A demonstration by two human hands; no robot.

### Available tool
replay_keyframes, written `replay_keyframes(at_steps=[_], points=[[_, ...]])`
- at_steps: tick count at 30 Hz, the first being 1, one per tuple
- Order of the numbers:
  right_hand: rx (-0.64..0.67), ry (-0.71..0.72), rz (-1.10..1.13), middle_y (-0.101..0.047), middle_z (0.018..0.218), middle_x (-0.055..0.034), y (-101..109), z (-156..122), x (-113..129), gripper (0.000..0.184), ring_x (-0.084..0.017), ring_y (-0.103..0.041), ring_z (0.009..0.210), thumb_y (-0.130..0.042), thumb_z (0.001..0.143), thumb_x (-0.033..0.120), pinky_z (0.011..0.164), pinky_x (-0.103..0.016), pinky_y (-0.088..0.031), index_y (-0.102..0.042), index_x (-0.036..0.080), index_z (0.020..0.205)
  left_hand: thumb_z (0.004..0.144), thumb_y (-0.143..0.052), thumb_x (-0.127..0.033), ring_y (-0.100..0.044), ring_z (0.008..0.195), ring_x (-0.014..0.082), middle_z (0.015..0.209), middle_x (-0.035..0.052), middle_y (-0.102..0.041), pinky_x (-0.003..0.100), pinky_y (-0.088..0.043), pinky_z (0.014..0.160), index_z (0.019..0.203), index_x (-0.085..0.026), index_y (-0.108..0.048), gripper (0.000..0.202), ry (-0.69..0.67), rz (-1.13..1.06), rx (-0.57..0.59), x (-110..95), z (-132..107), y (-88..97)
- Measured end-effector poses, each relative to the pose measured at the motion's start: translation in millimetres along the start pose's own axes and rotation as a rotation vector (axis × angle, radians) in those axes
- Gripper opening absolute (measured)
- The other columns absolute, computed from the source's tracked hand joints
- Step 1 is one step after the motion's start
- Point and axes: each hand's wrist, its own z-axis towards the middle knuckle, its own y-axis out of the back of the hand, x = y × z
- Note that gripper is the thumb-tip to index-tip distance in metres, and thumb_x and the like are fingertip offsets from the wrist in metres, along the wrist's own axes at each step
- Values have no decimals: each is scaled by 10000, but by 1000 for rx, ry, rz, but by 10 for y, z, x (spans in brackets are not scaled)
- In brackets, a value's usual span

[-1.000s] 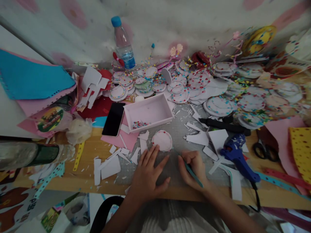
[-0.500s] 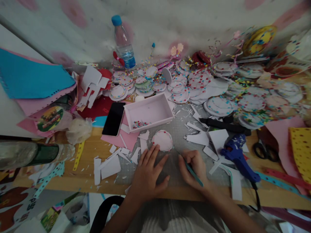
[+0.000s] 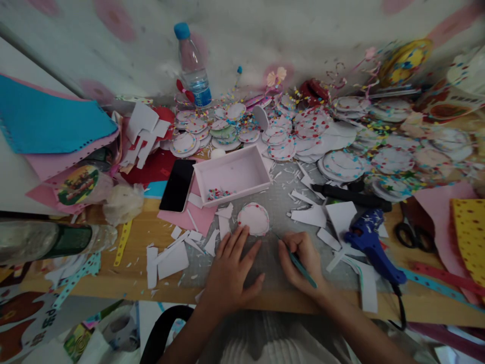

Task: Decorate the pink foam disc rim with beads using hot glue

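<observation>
Pale wall with pink blotches (image 3: 242,25) rising behind the wooden tabletop (image 3: 131,283); the light is dim. Grey mat (image 3: 270,275) covering the middle, reaching toward the front edge. White decorated discs (image 3: 343,166) crowding the far edge in overlapping stacks, a water bottle (image 3: 194,71) standing upright among them. Pale pink box (image 3: 242,172) sitting mid-table, some small coloured bits lying in its near left corner; phone (image 3: 177,185) resting just beside it. Blue glue gun (image 3: 373,247) lying toward the right edge, its cord drooping over the front edge. Paper scraps littering both sides.

Hard to make out: a glass bottle (image 3: 30,241) at the left edge is running out of view; black-handled scissors (image 3: 415,236) are losing their blades in shadow near the right edge; stacks toward the far right corner are blurring together.

Left hand (image 3: 235,270) lying palm down, fingers loosely spread, fingertips touching the near left rim of a round white disc (image 3: 253,219), which is lying flat on the mat between box and front edge. Right hand (image 3: 301,260) pinching a slim teal tool (image 3: 303,270) like a pen, pointing toward the disc; I can't tell whether its tip is touching the mat.
</observation>
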Motion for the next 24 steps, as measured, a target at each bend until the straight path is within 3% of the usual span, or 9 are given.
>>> replay_keyframes(at_steps=[24], points=[[-49, -34, -7, -427, 621, 65, 9, -17, 11, 258, -88, -388, 486, -522, 829, 99, 458, -206, -342, -317, 247, 772, 846, -550, -325, -177, 1443, 321, 1553, 183, -238, 538, -206, 1129, 1406, -148, -417, 602, 2, 5, 11, 7, -4, 9]])
